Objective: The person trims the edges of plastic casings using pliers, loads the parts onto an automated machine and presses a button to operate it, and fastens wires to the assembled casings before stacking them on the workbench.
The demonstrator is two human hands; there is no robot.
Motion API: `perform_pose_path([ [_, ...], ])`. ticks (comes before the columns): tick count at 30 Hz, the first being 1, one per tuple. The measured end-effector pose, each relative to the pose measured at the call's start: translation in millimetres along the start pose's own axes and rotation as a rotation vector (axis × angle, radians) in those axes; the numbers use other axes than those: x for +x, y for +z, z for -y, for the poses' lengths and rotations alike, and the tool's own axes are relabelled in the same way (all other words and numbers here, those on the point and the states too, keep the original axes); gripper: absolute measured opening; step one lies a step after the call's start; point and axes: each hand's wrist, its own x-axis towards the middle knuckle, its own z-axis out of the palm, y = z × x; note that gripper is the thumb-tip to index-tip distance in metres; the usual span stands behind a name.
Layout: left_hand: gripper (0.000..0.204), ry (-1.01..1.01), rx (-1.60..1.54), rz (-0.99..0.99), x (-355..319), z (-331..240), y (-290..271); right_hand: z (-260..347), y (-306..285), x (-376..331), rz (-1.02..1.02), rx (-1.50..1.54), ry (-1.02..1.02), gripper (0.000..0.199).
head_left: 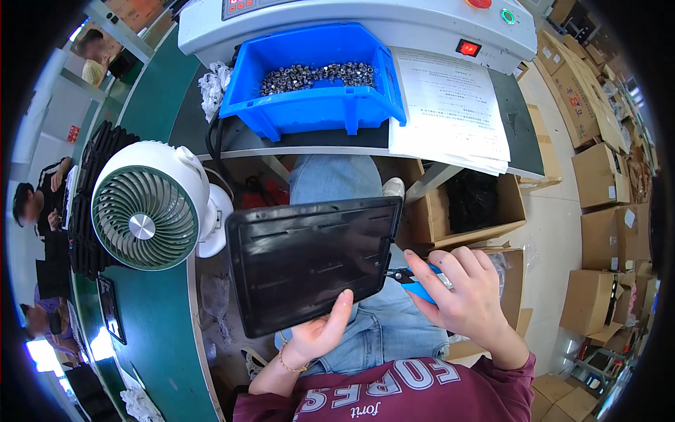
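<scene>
My left hand grips the lower edge of a black rectangular plastic panel, thumb on its glossy face, holding it tilted over my lap. My right hand is shut on a small cutter with blue handles, its dark jaws touching the panel's right edge near the lower corner. Jeans and a maroon sweater show below.
A blue bin of small metal nuts sits on a white machine, with paper sheets beside it. A white and green desk fan stands at left by stacked black panels. Cardboard boxes crowd the right; other people sit far left.
</scene>
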Motion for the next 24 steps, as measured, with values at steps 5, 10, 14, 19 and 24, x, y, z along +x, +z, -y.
perform_pose_path([
  [5, 0.027, 0.013, 0.08, 0.03, -1, -6, 1, -2, -3, 0, 0.093, 0.017, -0.001, 0.057],
  [10, 0.029, -0.027, 0.041, 0.052, -6, -1, -2, -3, -2, 0, 0.136, -0.02, -0.026, 0.057],
  [14, 0.036, 0.009, 0.041, 0.052, -8, 1, -1, -7, 4, -6, 0.107, 0.007, -0.029, 0.051],
  [19, 0.044, 0.089, -0.034, -0.183, -5, 14, -3, -5, 6, 0, -0.018, -0.101, 0.261, 0.054],
  [24, 0.06, 0.096, 0.094, -0.123, -10, 24, -8, 14, 7, -7, -0.067, 0.354, 0.227, 0.054],
])
